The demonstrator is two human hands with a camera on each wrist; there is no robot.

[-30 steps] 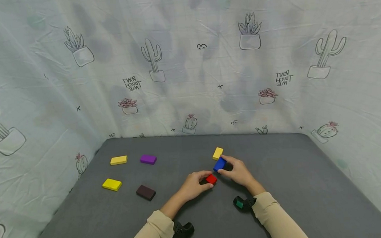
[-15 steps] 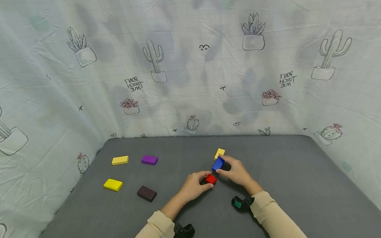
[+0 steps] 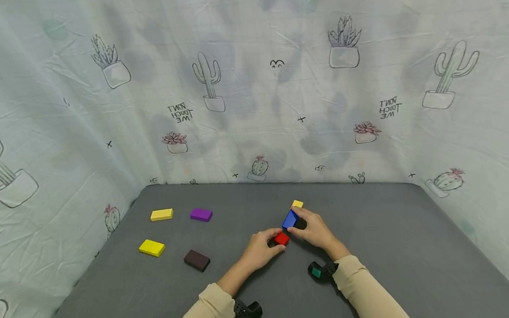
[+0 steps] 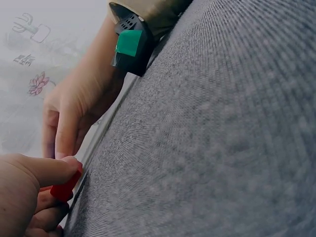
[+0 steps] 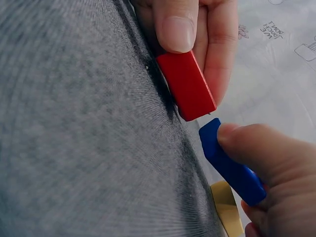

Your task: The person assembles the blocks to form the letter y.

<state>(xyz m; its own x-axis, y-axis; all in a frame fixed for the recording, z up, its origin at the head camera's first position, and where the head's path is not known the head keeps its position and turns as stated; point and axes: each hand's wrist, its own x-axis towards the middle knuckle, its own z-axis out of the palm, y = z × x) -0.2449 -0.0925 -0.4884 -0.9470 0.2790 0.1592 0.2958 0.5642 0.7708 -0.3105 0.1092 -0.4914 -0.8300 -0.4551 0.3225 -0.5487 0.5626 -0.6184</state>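
Observation:
My left hand point(image 3: 258, 248) pinches a red block point(image 3: 281, 238) between thumb and fingers, low over the grey tabletop. In the right wrist view the red block point(image 5: 188, 85) shows its long face, with the left thumb on its near end. A blue block point(image 3: 290, 219) is held tilted between the thumb and fingers of my right hand point(image 3: 314, 228), just beyond the red one. One corner of the blue block point(image 5: 232, 163) comes close to the red block's end. Right behind it lies a yellow block point(image 3: 298, 204), partly covered by the right hand and the blue block.
On the left of the grey table point(image 3: 114, 294) lie a pale yellow block point(image 3: 161, 215), a purple block point(image 3: 201, 215), a bright yellow block point(image 3: 152, 248) and a dark brown block point(image 3: 197, 260). A cactus-printed cloth point(image 3: 251, 105) stands around the back and sides.
My right hand has shifted slightly left with the blue block, which tilts more steeply now and overlaps more of the yellow block. The left hand keeps its grip on the red block, almost still.

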